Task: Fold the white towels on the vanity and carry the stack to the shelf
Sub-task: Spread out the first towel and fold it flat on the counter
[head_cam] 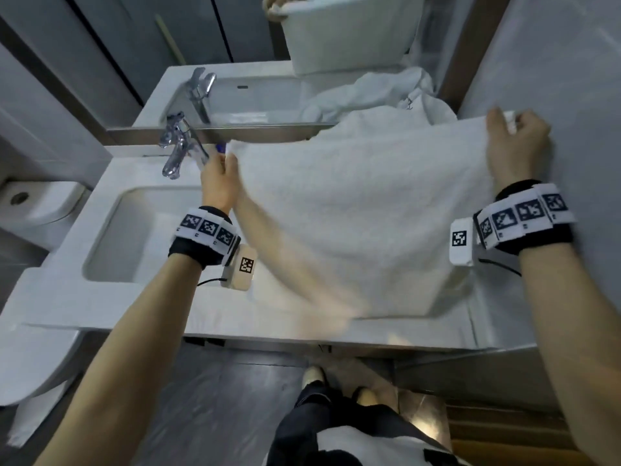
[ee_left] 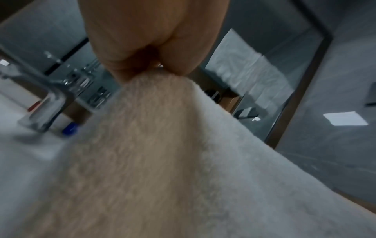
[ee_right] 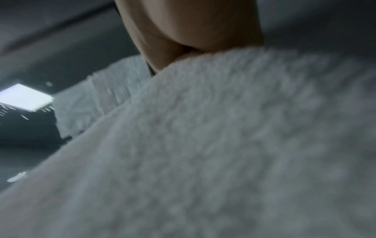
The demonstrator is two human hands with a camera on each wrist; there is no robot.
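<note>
White terry cloth fills most of the scene: the towel point(head_cam: 353, 203) is stretched between both hands above the right part of the table point(head_cam: 100, 307), its lower half draping down onto the surface beside the sink point(head_cam: 141, 237). The left hand point(head_cam: 220, 183) grips one upper corner right next to the chrome faucet point(head_cam: 178, 146); in the left wrist view its fingers point(ee_left: 122, 53) are curled tight, pinching the cloth. The right hand point(head_cam: 515, 146) holds the opposite corner near the wall, fingers point(ee_right: 162, 53) likewise closed on the towel's edge. More white towels point(head_cam: 379, 92) lie crumpled at the back by the mirror, not yet folded, so I judge the task to be at an early stage.

The likeliest trouble is on the left. That corner hangs so close to the faucet that a sweep forward could snag the cloth on the handle or knock the small blue object point(head_cam: 220, 148) just behind the hand. The near left edge looks blurred and loose; if it swings sideways it may slide into the sink basin and pick up water. Both grips are only corner pinches, so a sharp shake could pull a corner free and skew the fold. The lower edge also rests near the table's front lip, where a careless drag might tip it toward the floor.
</note>
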